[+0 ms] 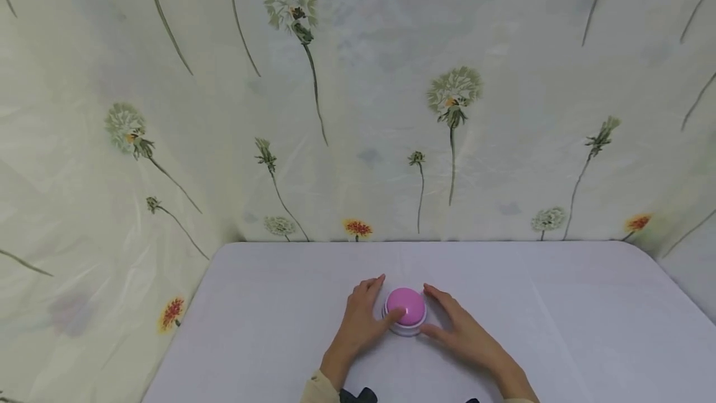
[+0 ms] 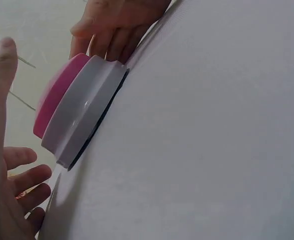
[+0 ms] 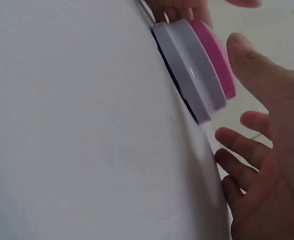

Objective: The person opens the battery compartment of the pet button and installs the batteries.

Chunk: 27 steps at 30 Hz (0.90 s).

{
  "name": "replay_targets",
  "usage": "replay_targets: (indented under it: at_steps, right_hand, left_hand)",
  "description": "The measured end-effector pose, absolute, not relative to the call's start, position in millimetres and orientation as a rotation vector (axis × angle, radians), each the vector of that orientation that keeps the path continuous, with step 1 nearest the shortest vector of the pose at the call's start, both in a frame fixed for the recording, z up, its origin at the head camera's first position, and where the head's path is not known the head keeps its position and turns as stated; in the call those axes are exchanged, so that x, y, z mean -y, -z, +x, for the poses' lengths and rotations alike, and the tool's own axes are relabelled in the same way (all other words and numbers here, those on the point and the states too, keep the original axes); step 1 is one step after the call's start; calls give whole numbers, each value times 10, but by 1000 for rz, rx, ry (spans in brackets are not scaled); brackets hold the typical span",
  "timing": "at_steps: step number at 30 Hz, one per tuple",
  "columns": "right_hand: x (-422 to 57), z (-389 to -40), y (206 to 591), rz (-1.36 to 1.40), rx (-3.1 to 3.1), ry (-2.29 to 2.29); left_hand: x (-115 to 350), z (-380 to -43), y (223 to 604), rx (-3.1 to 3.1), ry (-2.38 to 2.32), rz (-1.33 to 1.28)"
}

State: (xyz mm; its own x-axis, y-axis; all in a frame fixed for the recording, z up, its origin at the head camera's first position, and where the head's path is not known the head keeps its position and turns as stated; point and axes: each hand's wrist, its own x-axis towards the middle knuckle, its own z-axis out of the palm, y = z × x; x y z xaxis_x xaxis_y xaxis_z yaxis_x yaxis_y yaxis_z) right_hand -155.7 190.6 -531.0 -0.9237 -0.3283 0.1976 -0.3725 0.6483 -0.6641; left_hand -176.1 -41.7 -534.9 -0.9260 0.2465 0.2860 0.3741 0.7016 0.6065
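Note:
A round push button (image 1: 406, 306) with a pink domed top and a white ringed base sits on the white table. My left hand (image 1: 360, 321) is at its left side, fingers extended, and in the head view the thumb overlaps the dome. The left wrist view shows that thumb (image 2: 1, 65) held off the pink dome (image 2: 59, 95). On the other side, my right hand (image 1: 461, 331) has its fingers and thumb spread close to the white base (image 3: 187, 70). Neither hand grips the button; both frame it from the sides. A dark underside edge shows beneath the base in both wrist views.
The white-covered table (image 1: 279, 303) has rounded back corners. Behind it and on the left hangs a pale curtain (image 1: 369, 111) printed with dandelions and orange flowers. Dark wrist gear (image 1: 359, 395) shows at the bottom, beside a beige sleeve (image 1: 321, 389).

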Motion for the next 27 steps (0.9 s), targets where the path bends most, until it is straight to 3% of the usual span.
replay_targets:
  at_steps: [17, 27]
  right_hand:
    - [-2128, -1296, 5135, 565, 2827, -720]
    - [-2112, -1346, 4901, 608, 2851, -626]
  left_hand:
    - [989, -1497, 5162, 2777, 505, -467]
    - [995, -1447, 5033, 2879, 325, -498]
